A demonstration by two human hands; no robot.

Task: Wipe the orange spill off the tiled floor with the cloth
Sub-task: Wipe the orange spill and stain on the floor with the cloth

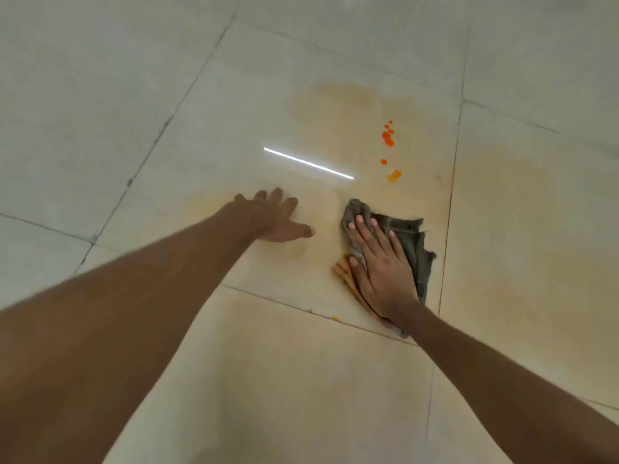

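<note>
**Spill half gone, droplets left**

The right hand [380,262] lies flat, fingers spread, pressing the grey cloth [407,244] onto the tiled floor [301,380]. The left hand [271,217] is splayed on bare tile. Orange droplets [388,137] sit just beyond the rag. It looks limp and light, so palm pressure probably beats pinching.

Right hand [378,262] lies flat over the cloth [410,239], hiding its middle and near part; only the far bunched corner, the frayed right edge and an orange-stained strip at left show. Both forearms run out of the bottom and left picture edges, elbows unseen. Left hand [271,217] is motion-blurred, fingertips soft, so whether the palm touches the tiled floor [134,95] cannot be told.
</note>
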